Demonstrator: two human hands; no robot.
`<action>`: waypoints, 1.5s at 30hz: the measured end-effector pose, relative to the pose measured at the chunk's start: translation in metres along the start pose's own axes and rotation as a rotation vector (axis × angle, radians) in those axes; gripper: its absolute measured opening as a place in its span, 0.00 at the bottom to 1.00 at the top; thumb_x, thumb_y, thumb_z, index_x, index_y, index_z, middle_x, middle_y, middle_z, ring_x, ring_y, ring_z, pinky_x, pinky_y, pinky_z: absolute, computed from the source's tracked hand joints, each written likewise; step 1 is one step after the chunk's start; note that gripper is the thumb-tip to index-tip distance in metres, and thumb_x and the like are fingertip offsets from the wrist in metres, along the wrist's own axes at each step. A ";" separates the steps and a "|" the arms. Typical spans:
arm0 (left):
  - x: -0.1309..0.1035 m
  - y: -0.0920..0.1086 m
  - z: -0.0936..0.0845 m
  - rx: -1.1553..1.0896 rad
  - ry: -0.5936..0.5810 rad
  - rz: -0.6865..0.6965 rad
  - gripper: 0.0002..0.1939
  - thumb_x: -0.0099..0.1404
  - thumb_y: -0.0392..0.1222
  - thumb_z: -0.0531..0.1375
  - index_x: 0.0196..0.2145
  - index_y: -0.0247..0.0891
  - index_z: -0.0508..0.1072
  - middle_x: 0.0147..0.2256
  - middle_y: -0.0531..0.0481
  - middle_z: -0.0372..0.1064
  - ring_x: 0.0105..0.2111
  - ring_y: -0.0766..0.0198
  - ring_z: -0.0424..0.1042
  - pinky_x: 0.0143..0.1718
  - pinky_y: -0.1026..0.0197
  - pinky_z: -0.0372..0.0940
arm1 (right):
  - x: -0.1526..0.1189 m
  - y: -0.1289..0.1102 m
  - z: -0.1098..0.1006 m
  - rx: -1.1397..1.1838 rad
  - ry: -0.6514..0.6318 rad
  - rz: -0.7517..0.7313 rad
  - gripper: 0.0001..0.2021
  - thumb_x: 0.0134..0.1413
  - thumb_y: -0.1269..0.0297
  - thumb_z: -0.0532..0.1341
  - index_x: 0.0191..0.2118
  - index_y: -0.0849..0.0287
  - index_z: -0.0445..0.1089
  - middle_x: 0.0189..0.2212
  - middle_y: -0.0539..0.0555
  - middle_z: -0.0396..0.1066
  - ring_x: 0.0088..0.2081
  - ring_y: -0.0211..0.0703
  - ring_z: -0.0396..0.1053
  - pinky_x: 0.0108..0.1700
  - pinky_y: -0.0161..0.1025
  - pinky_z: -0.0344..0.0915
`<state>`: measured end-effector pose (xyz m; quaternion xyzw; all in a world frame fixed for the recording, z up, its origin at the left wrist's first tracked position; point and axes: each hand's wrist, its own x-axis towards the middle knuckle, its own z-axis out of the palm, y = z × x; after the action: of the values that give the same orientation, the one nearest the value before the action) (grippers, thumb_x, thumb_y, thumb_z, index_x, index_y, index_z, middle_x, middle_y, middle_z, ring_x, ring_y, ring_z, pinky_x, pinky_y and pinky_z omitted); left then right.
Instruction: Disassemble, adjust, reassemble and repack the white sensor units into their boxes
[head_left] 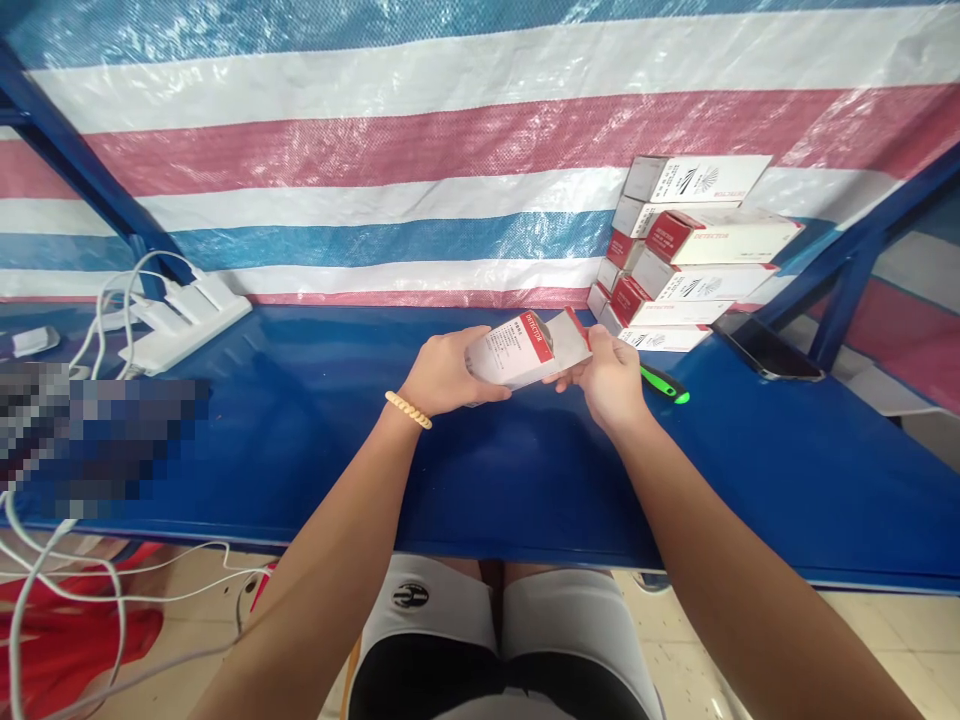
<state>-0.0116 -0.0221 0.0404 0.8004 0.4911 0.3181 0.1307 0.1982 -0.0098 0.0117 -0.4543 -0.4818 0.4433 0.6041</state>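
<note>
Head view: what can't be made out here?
Head view throughout:
Inside of the white-and-red cardboard box: hidden by its walls.
Its fine black print: too small.
Left end of the slim green-and-black handle: hidden behind the right hand.
Whatever lies under the pixelated patch at left: masked.

Bench (pixel 315 440), blue, glossy top. Tarpaulin (pixel 375 150), woven, blue/wht/red horiz. stripes, hung behind bench. L frame bar (pixel 86 165) & R frame bar (pixel 900 222), blue, diag. Power strip (pixel 196 325), wht, rear L of bench, plugs in. Cables (pixel 120 600), wht, several, looping near strip & below front L edge. Smartphone (pixel 776 348), blk, rear R, nr. blue upright (pixel 844 310). Red item (pixel 135 640), bottom L, ID unclear. Floor (pixel 870 620), beige tile.
</note>
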 end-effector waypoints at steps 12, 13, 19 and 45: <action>-0.001 0.004 0.004 0.065 0.101 0.069 0.35 0.46 0.45 0.69 0.51 0.35 0.67 0.49 0.43 0.72 0.47 0.52 0.72 0.46 0.53 0.68 | 0.002 -0.001 -0.005 0.034 -0.019 -0.025 0.22 0.52 0.40 0.58 0.36 0.57 0.67 0.24 0.52 0.73 0.20 0.42 0.72 0.19 0.37 0.66; -0.001 0.004 0.007 0.074 0.112 0.055 0.35 0.45 0.43 0.68 0.51 0.34 0.65 0.48 0.42 0.71 0.47 0.52 0.72 0.45 0.54 0.68 | 0.003 0.000 -0.006 0.046 -0.022 -0.015 0.21 0.52 0.42 0.59 0.39 0.57 0.67 0.25 0.52 0.73 0.21 0.42 0.72 0.20 0.37 0.67; -0.002 0.006 0.025 0.215 0.227 0.083 0.39 0.44 0.37 0.65 0.56 0.34 0.61 0.51 0.38 0.65 0.50 0.46 0.67 0.50 0.47 0.63 | 0.002 0.011 -0.010 -0.318 0.143 -0.281 0.18 0.55 0.62 0.57 0.52 0.55 0.66 0.37 0.57 0.72 0.31 0.46 0.73 0.32 0.46 0.73; -0.007 0.006 0.032 0.395 0.256 0.222 0.29 0.55 0.38 0.60 0.55 0.41 0.63 0.53 0.35 0.59 0.53 0.44 0.62 0.48 0.44 0.61 | -0.014 0.000 0.000 -0.363 -0.264 -0.442 0.07 0.55 0.59 0.62 0.31 0.56 0.71 0.28 0.50 0.65 0.27 0.38 0.63 0.30 0.39 0.63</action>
<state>0.0112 -0.0275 0.0162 0.8126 0.4652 0.3273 -0.1273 0.1962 -0.0230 0.0096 -0.3775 -0.7145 0.2633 0.5270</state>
